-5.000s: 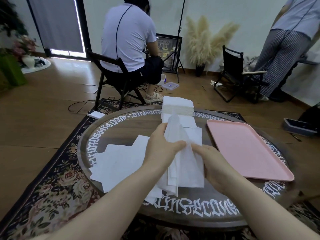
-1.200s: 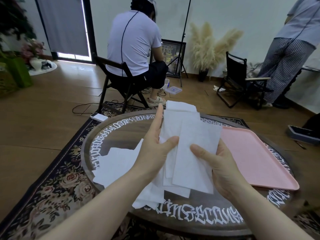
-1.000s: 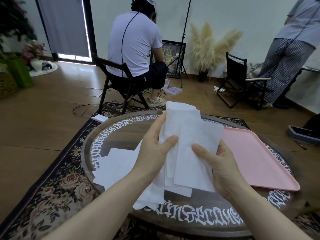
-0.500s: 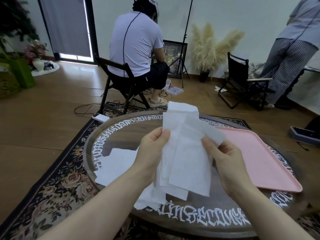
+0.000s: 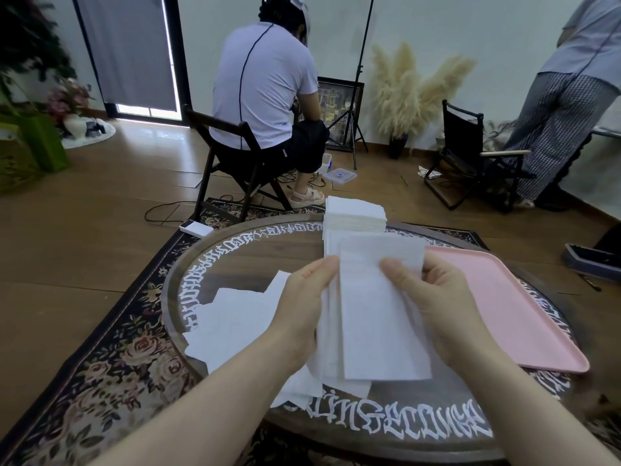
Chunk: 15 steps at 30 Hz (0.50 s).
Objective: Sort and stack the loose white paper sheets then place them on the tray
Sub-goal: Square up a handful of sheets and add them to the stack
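The 2 hands meet over the middle of the round bench (image 5: 242,260): the left hand (image 5: 302,311) pinches the left edge of a held sheaf of white sheets (image 5: 379,314), thumb on top, and the right hand (image 5: 433,301) pinches the right edge the same way. The sheaf's long axis runs away from the person, top edge far, bottom edge near; how many sheets are in it I cannot tell, beyond several.

Going left to right, 1 spread of loose sheets (image 5: 235,324) lies on the bench to the left, under and beside the left hand, too overlapped to count. 1 squared stack (image 5: 356,213) sits at the far rim, just beyond the sheaf. 1 pink tray (image 5: 510,307) lies to the right, bare, its long axis also running away, and the right hand is the nearer to it. I judge the coming move depends on that rightward direction.
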Tool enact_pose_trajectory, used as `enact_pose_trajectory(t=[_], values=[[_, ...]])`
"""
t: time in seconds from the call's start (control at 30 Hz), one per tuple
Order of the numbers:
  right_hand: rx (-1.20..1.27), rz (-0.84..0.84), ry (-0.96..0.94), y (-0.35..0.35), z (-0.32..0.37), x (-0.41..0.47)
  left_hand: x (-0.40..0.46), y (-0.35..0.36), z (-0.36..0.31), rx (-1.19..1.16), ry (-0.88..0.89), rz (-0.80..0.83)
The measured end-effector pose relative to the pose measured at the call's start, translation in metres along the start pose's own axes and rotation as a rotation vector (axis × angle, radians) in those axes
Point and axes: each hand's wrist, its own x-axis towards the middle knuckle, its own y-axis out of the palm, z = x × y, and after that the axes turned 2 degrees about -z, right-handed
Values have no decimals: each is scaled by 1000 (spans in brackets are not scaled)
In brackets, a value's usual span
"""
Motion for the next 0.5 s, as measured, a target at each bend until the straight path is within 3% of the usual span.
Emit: enact_pose_trajectory(t=[0.5], values=[[-50, -39, -61, 3, -3, 0, -3, 3, 0, 12, -34, 44]])
